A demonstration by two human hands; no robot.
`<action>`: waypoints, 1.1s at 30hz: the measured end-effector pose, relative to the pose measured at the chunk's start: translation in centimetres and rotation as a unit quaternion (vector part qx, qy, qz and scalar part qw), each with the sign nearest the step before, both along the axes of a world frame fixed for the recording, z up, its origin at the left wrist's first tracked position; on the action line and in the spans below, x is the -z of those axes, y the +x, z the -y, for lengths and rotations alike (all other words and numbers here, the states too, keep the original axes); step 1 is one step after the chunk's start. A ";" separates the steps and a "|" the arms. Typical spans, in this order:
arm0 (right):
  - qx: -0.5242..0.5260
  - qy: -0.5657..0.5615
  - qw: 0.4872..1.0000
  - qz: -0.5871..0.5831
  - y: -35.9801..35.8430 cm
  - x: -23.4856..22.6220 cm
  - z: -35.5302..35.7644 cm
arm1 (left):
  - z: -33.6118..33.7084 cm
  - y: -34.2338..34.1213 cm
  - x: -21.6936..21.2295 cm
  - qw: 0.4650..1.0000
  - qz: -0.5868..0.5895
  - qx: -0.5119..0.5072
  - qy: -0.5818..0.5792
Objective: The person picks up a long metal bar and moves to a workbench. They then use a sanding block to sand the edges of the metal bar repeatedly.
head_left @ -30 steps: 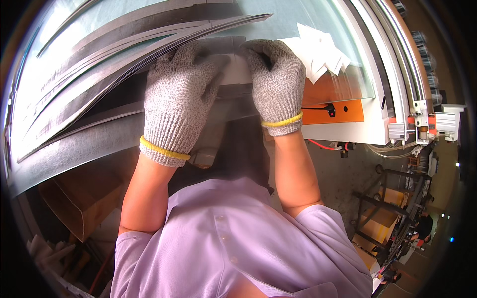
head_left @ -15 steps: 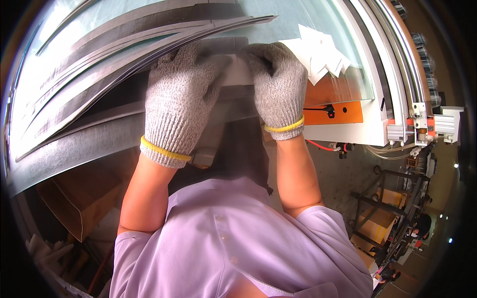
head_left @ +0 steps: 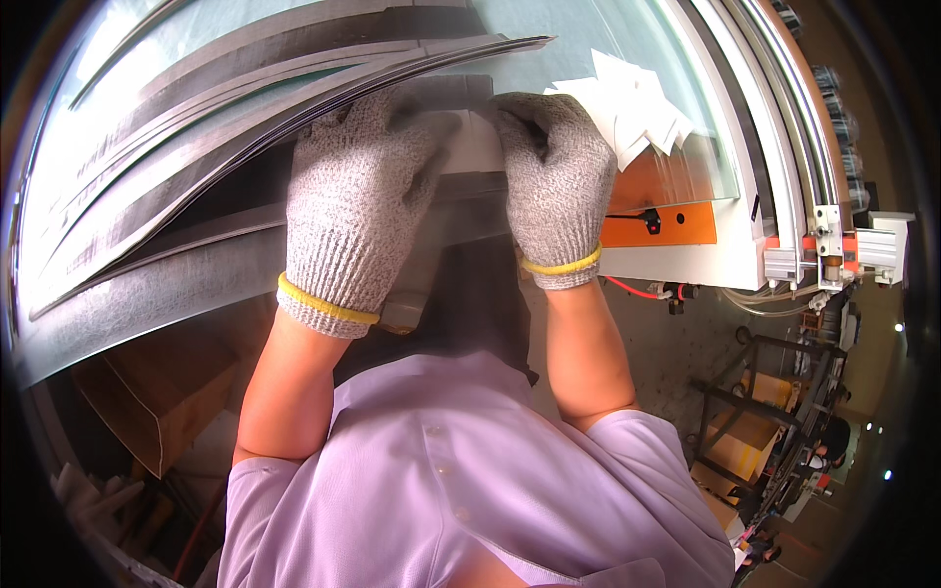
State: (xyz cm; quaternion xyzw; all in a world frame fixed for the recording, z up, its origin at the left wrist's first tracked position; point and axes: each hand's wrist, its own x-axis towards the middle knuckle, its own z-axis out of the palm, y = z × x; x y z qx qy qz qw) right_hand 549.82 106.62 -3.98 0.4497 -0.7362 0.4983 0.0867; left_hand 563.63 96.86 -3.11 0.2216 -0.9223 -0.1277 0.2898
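Observation:
Both hands wear grey knitted gloves with yellow cuffs. My left hand (head_left: 358, 196) is closed at the near edge of a bundle of long, thin dark strips (head_left: 284, 132). Its fingertips disappear behind the strips, which slant up to the right past the hand. My right hand (head_left: 559, 171) is curled, fingers drawn in towards the thumb; whatever lies in its pinch is hidden. Between the hands lies a pale, blurred sheet (head_left: 475, 142), with a dark flat piece (head_left: 461, 90) just beyond it.
Loose white paper pieces (head_left: 632, 103) lie on a glass sheet right of my right hand, above an orange panel (head_left: 676, 223). Metal rails (head_left: 784, 127) and a fitting (head_left: 831, 245) border the right side. A cardboard box (head_left: 157, 402) stands below left; a dark frame rack (head_left: 765, 392) stands lower right.
My right hand has shifted slightly right and towards me. The strips' far tip has moved a little to the right. My left hand stays nearly in place.

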 end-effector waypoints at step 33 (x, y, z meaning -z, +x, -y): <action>-0.051 -0.015 0.995 -0.088 -0.5 0.1 -0.6 | 0.1 0.1 0.2 1.000 -0.010 -0.004 0.000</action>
